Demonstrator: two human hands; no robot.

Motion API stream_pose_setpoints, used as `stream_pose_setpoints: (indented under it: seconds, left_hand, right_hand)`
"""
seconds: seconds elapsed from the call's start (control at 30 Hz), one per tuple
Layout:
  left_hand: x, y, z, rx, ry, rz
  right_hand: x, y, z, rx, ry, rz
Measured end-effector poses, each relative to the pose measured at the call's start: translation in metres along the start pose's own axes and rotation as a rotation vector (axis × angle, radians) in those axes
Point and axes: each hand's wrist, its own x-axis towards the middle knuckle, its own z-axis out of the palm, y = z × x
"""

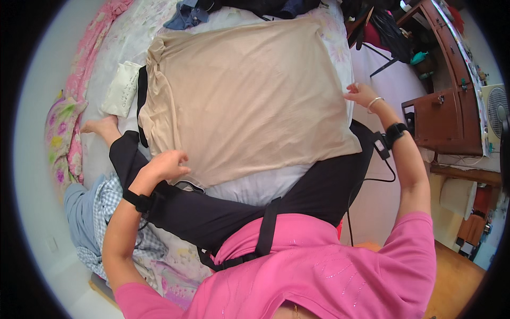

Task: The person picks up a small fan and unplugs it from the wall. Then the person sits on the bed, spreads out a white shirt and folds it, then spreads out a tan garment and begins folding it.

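A large beige cloth [255,99] lies spread over the bed before me, mostly smooth, with bunched folds along its left side. Black fabric [142,103] shows from under that left side. My left hand [169,164] hovers by the cloth's lower left corner, fingers curled and apart, holding nothing. Just off the right edge is my right hand [360,95], its fingers spread and nothing in them; whether it touches the cloth I cannot tell. The cloth's lower right corner rests on my black-trousered leg [338,171].
A white cloth pouch [121,89] with writing lies left of the beige cloth. Denim [186,15] and dark clothes are at the far side. Checkered fabric [107,199] is by my left elbow. A brown wooden cabinet [448,119] and a fan [497,107] stand right.
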Motion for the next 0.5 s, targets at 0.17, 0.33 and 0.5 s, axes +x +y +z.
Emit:
stream_pose_setpoints:
  seconds: [0.17, 0.33, 0.5]
  left_hand:
    - [0.025, 0.042, -0.040, -0.312, 0.206, 0.289]
    - [0.082, 0.115, -0.099, -0.277, 0.290, 0.419]
    - [0.165, 0.184, -0.150, -0.356, 0.330, 0.548]
  right_hand:
    - [0.045, -0.023, 0.023, 0.048, 0.180, 0.171]
    - [0.061, -0.023, 0.044, 0.086, 0.403, 0.164]
    - [0.047, -0.054, 0.065, -0.087, 0.765, -0.140]
